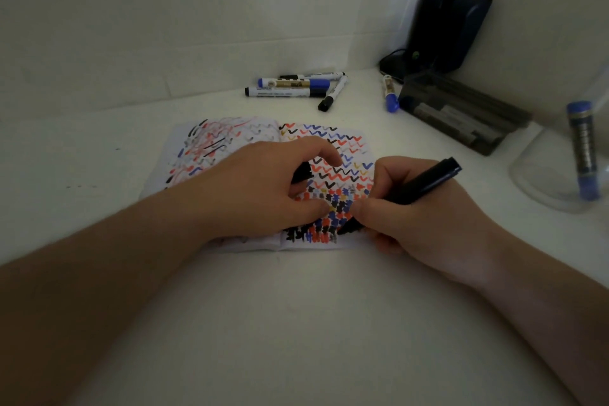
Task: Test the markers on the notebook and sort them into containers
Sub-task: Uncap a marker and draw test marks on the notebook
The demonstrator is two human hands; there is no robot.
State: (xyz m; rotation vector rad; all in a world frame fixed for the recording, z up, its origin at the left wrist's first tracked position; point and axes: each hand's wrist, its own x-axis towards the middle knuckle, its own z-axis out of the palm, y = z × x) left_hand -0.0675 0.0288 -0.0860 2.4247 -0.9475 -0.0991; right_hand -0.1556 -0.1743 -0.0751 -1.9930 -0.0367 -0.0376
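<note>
An open notebook [230,145] covered in red, blue and black scribbles lies in the middle of the white table. My right hand [412,217] grips a black marker [425,186], its tip down on the lower right of the page. My left hand [263,188] rests on the notebook and holds a black cap [301,173] between its curled fingers. Several markers [293,87] lie in a loose pile beyond the notebook. A blue-capped marker [390,94] lies alone further right.
A dark plastic box [461,112] with markers inside lies at the right rear. A clear glass jar [560,171] at the right edge holds one blue marker [581,150] upright. A black device [445,26] with a cable stands in the corner.
</note>
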